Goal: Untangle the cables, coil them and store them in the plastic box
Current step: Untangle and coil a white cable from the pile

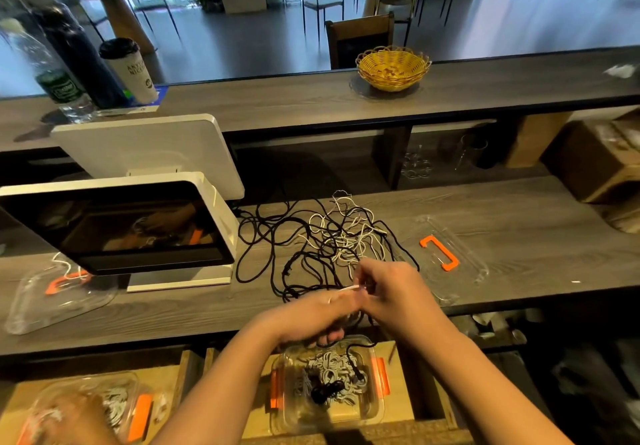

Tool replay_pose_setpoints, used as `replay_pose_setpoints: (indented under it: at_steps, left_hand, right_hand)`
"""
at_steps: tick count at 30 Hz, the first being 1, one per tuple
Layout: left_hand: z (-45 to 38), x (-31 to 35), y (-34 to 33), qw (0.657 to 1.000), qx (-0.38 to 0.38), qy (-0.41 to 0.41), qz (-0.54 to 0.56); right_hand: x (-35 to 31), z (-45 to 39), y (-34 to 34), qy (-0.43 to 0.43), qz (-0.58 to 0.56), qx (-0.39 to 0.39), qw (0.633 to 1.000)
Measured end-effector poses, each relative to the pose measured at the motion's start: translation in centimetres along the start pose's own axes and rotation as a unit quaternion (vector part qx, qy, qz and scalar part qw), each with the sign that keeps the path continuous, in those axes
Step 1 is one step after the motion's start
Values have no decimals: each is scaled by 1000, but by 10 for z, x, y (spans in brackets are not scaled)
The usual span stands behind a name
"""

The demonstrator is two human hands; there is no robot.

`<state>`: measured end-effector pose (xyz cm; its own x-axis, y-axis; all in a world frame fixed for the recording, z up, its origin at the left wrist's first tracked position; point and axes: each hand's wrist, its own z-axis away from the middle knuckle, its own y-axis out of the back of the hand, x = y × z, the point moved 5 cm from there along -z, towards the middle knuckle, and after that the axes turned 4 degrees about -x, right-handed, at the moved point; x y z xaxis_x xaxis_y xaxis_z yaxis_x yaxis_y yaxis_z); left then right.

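A tangle of black and white cables (pixel 325 240) lies on the grey wooden counter (pixel 519 223). My left hand (pixel 311 316) grips a bundle of black cable at the counter's front edge. My right hand (pixel 391 289) pinches a thin white cable (pixel 348 289) just above the left hand. Below my hands, on a lower shelf, stands an open clear plastic box (pixel 329 385) with orange clips, holding coiled grey-white cables and a black cable that hangs down into it.
A clear lid with an orange handle (pixel 440 252) lies right of the tangle. A white screen terminal (pixel 138 226) stands at the left, with another lid (pixel 59 292) beside it. A second box (pixel 86 406) sits at the lower left. A yellow basket (pixel 393 67) rests on the upper ledge.
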<state>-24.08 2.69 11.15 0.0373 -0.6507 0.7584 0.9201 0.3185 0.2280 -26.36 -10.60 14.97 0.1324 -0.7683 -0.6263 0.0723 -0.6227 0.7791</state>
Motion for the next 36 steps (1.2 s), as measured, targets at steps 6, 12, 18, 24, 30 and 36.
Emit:
replay_pose_setpoints:
  at_steps: [6, 12, 18, 24, 30, 36]
  left_hand:
    - [-1, -16, 9, 998, -36, 4, -59]
    - [7, -40, 31, 978, -23, -9, 208]
    - [7, -44, 33, 930, -37, -74, 358]
    - [8, -33, 39, 855, -11, -172, 490]
    - [6, -11, 42, 769, 24, -246, 590]
    - [3, -12, 54, 764, 173, -224, 579]
  right_hand:
    - [3, -1, -5, -23, -57, -88, 994]
    - [4, -9, -12, -24, -61, -125, 990]
    - [3, -12, -14, -12, -79, -160, 984]
    - [8, -14, -14, -20, -111, -164, 980]
    - [6, -16, -16, -30, -122, -154, 980]
    - [11, -13, -17, -41, -118, -108, 986]
